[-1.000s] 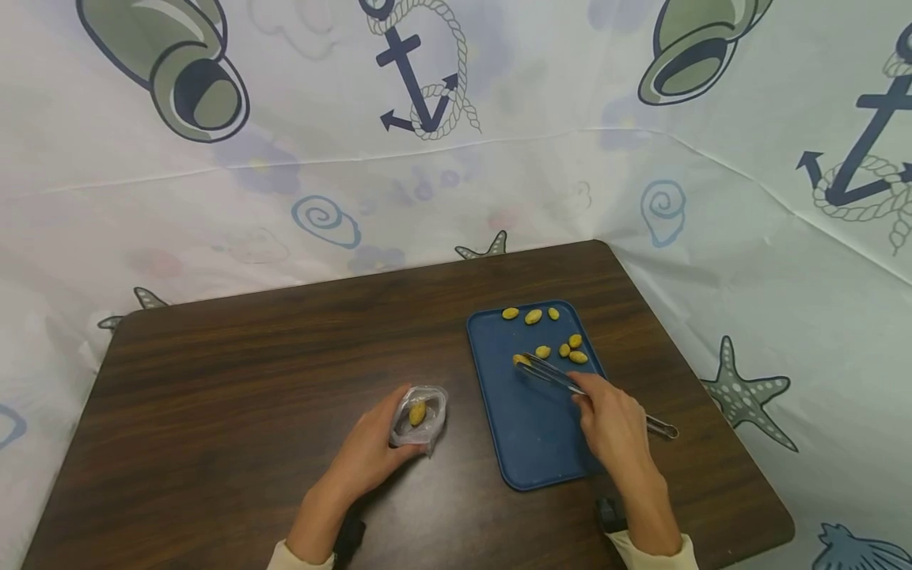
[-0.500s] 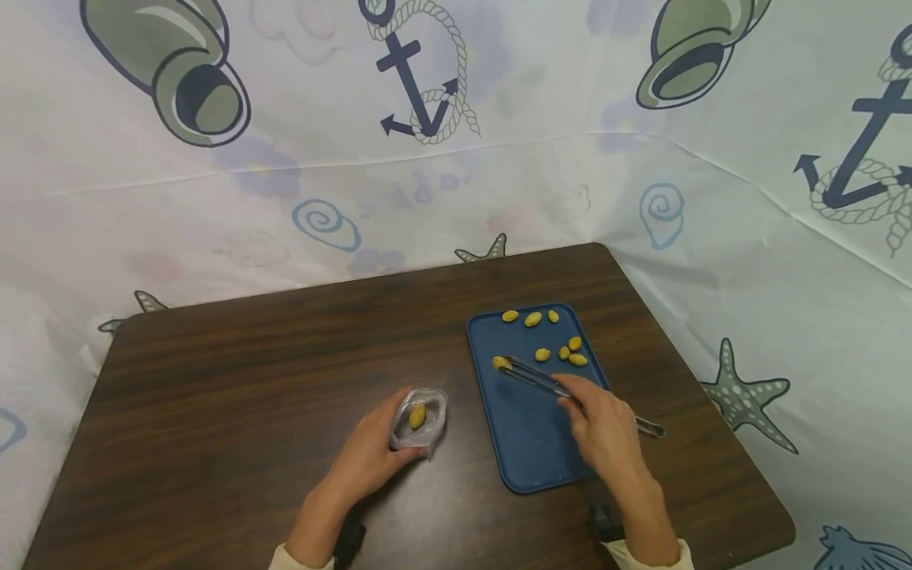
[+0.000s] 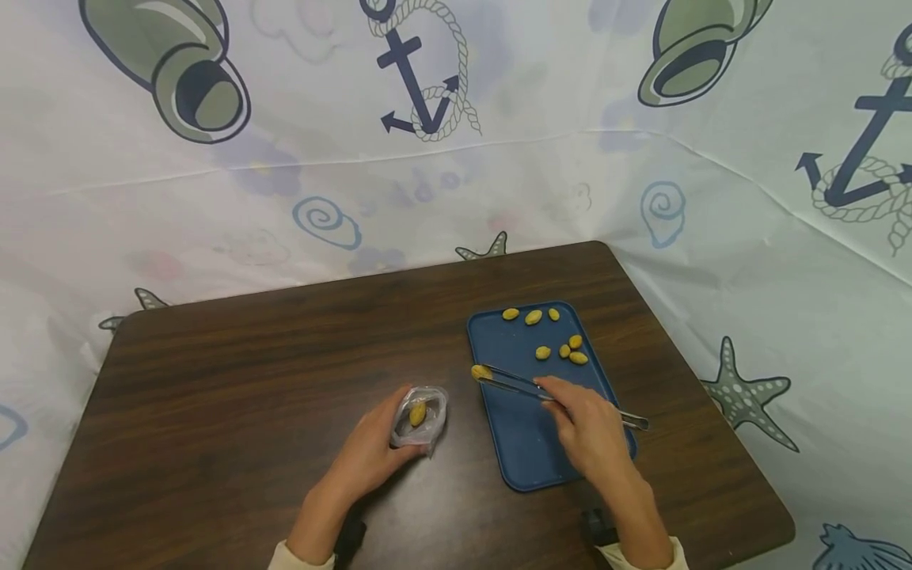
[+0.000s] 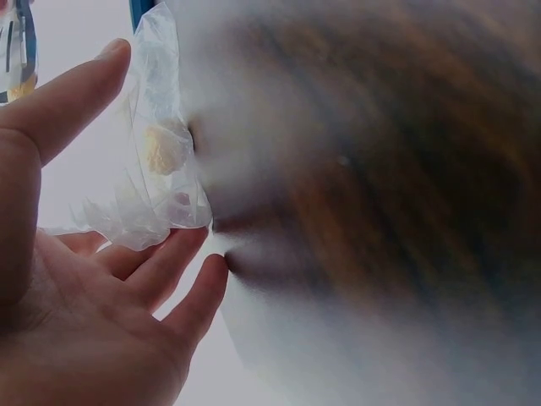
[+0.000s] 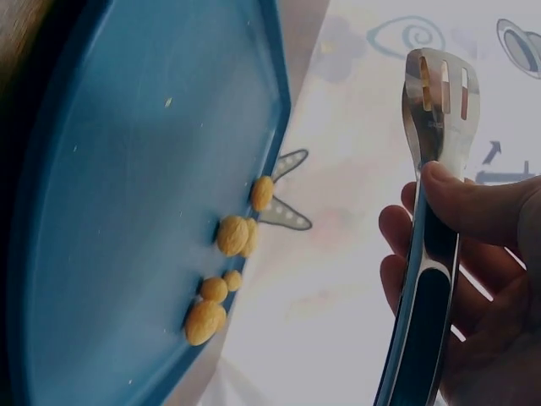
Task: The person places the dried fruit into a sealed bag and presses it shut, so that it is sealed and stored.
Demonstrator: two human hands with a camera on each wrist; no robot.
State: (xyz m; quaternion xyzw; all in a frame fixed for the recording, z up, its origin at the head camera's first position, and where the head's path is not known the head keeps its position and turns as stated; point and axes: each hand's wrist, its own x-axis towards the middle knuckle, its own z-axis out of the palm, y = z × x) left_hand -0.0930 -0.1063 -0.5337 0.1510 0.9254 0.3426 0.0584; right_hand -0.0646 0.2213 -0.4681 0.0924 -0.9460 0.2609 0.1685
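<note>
My left hand holds a small clear plastic bag, its mouth facing up, between thumb and fingers. Inside lies one yellow-brown oval snack piece, seen through the film as a pale lump in the left wrist view. My right hand grips metal tongs, whose slotted tip shows in the right wrist view. Another snack piece is pinched at the tongs' end, above the left edge of the blue tray. Several similar pieces lie on the tray's far half.
The tray rests on the right part of a dark wood-grain table. Behind and to the right hangs a white sheet printed with anchors, shells and starfish, close to the table's edges. Small crumbs dot the tray.
My right hand and the tongs have moved left, carrying the pinched snack piece from mid-tray to the tray's left edge. My left hand and the bag have stayed in place.
</note>
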